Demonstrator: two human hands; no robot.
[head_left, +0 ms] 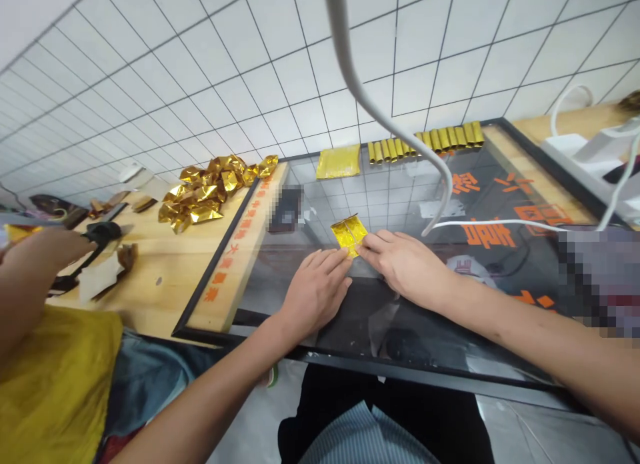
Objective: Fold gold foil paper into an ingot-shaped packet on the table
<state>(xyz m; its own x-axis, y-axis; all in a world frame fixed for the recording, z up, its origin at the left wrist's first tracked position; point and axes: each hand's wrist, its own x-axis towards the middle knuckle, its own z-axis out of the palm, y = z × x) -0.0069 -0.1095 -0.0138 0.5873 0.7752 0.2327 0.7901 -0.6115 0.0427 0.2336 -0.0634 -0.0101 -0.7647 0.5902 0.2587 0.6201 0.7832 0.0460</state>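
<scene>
A small square of gold foil wrapper (346, 233) lies on the glass top, with a thin pale line across it and a darker far edge. My left hand (319, 289) rests palm down on the glass; its fingers are stretched out and the fingertips touch the wrapper's near edge. From the other side, my right hand (411, 264) holds the near right corner between thumb and fingers. Behind them stand a yellow-gold flat packet (339, 163) and a row of several gold foil tubes (435, 141) along the back edge.
Crumpled gold foil pieces (220, 184) are heaped on the wooden table (160, 277) at left. A white cable (370, 107) hangs across the front. A power strip (583, 154) is at right. A co-worker's arm (35, 264) reaches in at left, near a black strap (103, 232).
</scene>
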